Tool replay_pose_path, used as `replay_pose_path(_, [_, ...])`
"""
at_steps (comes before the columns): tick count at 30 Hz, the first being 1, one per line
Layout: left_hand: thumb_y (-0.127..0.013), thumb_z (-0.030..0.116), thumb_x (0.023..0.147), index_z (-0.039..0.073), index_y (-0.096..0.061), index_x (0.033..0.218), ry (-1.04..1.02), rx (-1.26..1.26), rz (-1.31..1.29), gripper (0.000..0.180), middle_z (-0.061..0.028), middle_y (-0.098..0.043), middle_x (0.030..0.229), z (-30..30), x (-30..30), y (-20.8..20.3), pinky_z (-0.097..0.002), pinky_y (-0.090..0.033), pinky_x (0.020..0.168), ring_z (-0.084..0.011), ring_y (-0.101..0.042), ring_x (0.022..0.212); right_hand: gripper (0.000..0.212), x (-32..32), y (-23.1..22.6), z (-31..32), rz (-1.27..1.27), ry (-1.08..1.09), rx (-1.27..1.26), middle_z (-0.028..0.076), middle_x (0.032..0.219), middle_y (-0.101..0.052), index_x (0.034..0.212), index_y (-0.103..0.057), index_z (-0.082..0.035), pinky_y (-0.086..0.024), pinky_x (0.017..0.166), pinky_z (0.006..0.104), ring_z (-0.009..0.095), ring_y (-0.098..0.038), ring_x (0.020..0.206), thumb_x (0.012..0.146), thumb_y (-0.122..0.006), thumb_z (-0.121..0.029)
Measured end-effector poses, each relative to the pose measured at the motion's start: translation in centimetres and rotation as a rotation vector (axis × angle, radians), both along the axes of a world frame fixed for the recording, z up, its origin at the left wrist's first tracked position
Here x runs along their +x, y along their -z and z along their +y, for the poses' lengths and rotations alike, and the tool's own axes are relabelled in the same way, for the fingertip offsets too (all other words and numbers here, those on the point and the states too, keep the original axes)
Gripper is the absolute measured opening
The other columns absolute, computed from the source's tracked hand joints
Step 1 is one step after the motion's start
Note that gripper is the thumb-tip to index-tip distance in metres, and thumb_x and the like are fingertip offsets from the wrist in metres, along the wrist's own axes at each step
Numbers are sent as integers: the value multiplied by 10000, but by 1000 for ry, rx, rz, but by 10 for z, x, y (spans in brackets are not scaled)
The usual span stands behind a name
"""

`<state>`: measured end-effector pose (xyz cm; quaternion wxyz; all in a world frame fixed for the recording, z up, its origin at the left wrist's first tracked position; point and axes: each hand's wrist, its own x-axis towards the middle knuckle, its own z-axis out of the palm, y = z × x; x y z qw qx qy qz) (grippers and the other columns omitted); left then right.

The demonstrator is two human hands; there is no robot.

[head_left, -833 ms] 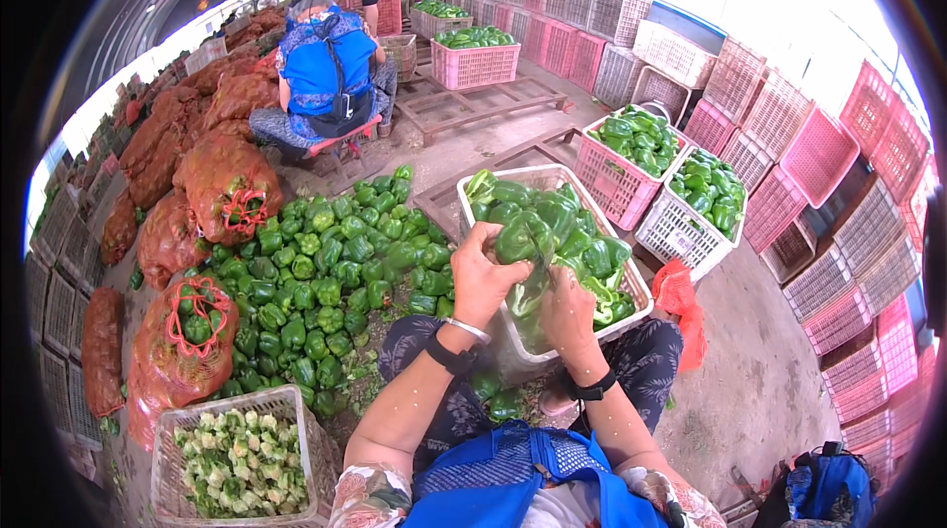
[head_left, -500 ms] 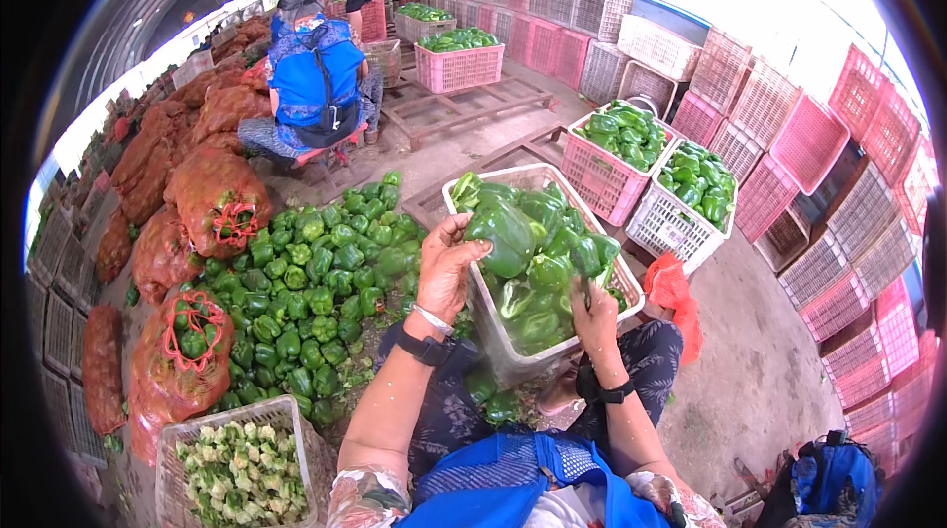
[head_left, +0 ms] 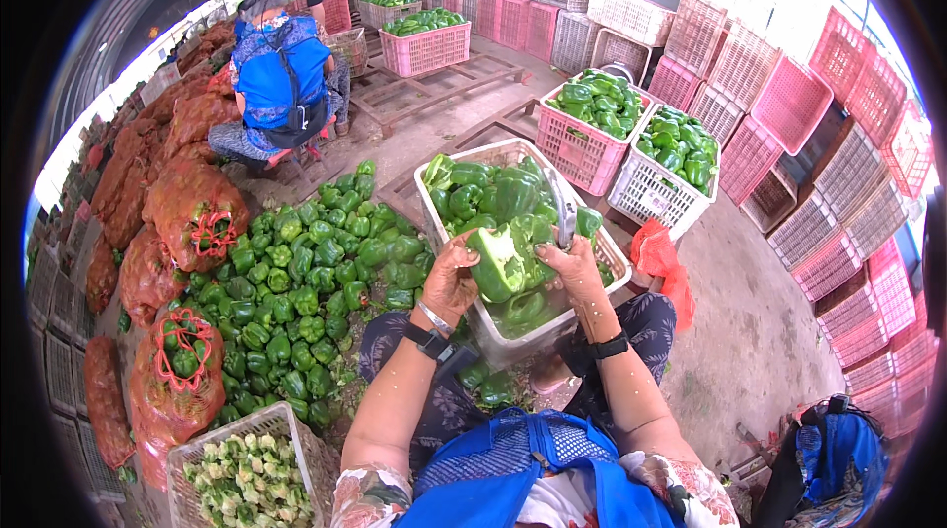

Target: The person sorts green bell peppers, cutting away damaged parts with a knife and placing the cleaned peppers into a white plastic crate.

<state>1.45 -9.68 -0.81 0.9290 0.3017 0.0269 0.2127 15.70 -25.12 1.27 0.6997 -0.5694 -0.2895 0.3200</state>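
Note:
My left hand [head_left: 450, 283] is closed around a green bell pepper [head_left: 490, 280], which is cut open with its pale inside facing right. In my right hand [head_left: 576, 270] is a knife [head_left: 565, 212], its curved metal blade pointing up and away. The fingers of this hand are close to the pepper's cut side; whether they touch it I cannot tell. Both hands are above a light plastic crate [head_left: 493, 336] between my knees, filled with green peppers [head_left: 469, 201]. To the lower left, another crate [head_left: 178, 484] contains pale green pepper cores [head_left: 249, 479].
A heap of whole peppers [head_left: 306, 272] covers the floor at left, beside red mesh sacks [head_left: 163, 410]. Full crates [head_left: 582, 151] stand beyond my crate. Stacked crates [head_left: 789, 104] line the right side. A person in a blue vest [head_left: 281, 74] sits farther off.
The pepper has come down and nearer, and its pale inside now shows. My right hand has risen beside it, with the knife blade now upright. The whole view has shifted slightly.

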Motion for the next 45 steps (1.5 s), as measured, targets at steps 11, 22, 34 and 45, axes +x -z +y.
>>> replay_pose_path(11, [-609,199,738,21,-563,1173,-295,-363,-35,472,-138,-635,1084,-17,13,10,-433,-520,900,-288,-629,968,281,-23,7,8,403,360,221,18,780,-605,1052,-579,-51,-456,411,225,123,-578,551,798,-658,-141])
replay_pose_path(22, [-563,270,847,1,-487,1267,-310,-256,-241,504,-202,-543,1259,25,-18,-2,-531,-459,970,-381,-539,1144,453,54,3,37,-1212,652,-360,135,881,-674,1130,-653,-161,-516,692,385,313,-652,796,701,-766,-248])
replay_pose_path(34, [-506,226,965,6,-466,1256,-107,27,255,367,-90,-623,1000,-22,6,21,-358,-582,664,-199,-649,821,360,-25,1,17,-638,64,-250,123,727,-646,1031,-640,30,-505,599,282,146,-653,637,689,-720,-49])
replay_pose_path(45, [-578,212,936,30,-440,1306,73,238,231,434,-29,-594,1072,-39,7,17,-243,-510,720,-95,-592,895,326,-18,28,2,-730,226,-209,131,742,-665,946,-646,40,-515,543,348,245,-651,605,694,-710,-157])
